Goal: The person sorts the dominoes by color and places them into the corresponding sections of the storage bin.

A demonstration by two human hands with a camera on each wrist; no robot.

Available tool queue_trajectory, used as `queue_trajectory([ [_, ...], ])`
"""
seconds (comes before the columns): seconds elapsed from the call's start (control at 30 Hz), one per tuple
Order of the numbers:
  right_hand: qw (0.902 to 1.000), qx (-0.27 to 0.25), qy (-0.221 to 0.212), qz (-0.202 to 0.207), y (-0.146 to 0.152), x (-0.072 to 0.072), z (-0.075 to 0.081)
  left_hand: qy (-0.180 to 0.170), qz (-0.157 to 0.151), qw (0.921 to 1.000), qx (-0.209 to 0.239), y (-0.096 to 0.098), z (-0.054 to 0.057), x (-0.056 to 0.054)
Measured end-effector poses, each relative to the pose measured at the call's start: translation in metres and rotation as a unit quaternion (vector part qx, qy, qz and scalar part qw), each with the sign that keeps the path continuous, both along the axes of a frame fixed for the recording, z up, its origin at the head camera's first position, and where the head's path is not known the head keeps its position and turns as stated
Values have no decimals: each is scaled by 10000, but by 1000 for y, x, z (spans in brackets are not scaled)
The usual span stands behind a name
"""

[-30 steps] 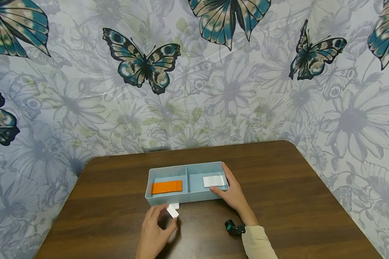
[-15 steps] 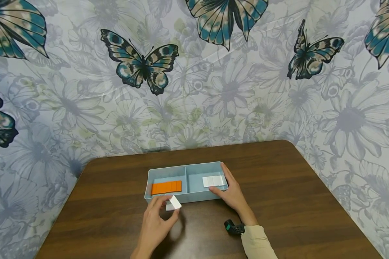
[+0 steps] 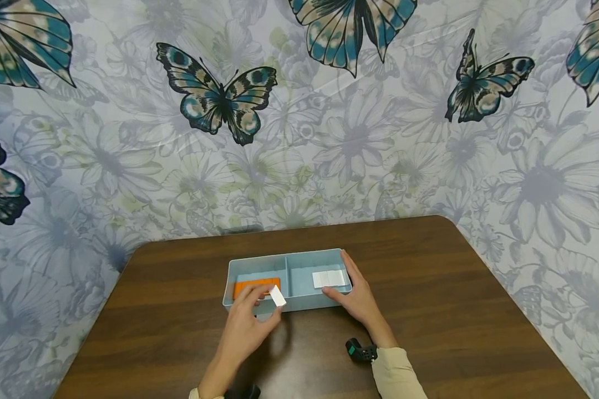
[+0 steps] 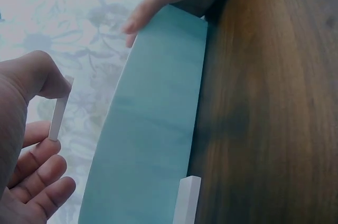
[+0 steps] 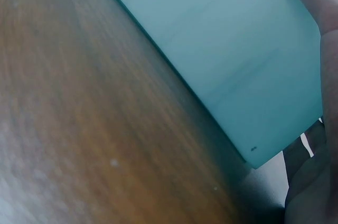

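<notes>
My left hand (image 3: 249, 324) pinches a small white rectangular block (image 3: 277, 296) between thumb and fingertips, above the front wall of a light-blue two-compartment box (image 3: 309, 302). In the left wrist view, that block (image 4: 59, 114) stands on edge between thumb and finger, apart from the box. A second white block (image 4: 187, 202) sits on the table against the box's front wall; in the head view my left hand mostly hides it. My right hand (image 3: 358, 296) grips the box's right end, thumb at the front rim and fingers along the end wall. Orange blocks (image 3: 257, 282) lie in the left compartment, partly covered by my left hand.
Several white blocks (image 3: 328, 279) lie side by side in the right compartment. A divider (image 3: 287, 276) parts the two compartments. The box stands on a brown wooden table (image 3: 429, 310), whose far edge meets a butterfly-patterned backdrop (image 3: 299, 138). A black device (image 3: 361, 351) is on my right wrist.
My left hand has lifted the white block from the table area in front of the box, up and slightly right to above its front wall. My right hand has stayed on the box.
</notes>
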State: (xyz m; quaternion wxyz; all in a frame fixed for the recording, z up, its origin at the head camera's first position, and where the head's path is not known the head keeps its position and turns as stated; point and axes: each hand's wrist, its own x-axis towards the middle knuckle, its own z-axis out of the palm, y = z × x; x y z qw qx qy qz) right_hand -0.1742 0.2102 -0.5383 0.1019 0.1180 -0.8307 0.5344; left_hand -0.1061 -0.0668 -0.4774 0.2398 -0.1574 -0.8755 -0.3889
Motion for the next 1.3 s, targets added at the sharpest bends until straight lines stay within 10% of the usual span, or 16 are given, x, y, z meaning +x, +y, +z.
queue_trajectory([
  [0.67,10000,55,-14,-33,0,-3,-1,-918,-309,9952,-131,10,12,-36],
  [1.3,9999,-98,-36,44,-1,-1,0,-985,-891,9879,-805,25,13,-63],
])
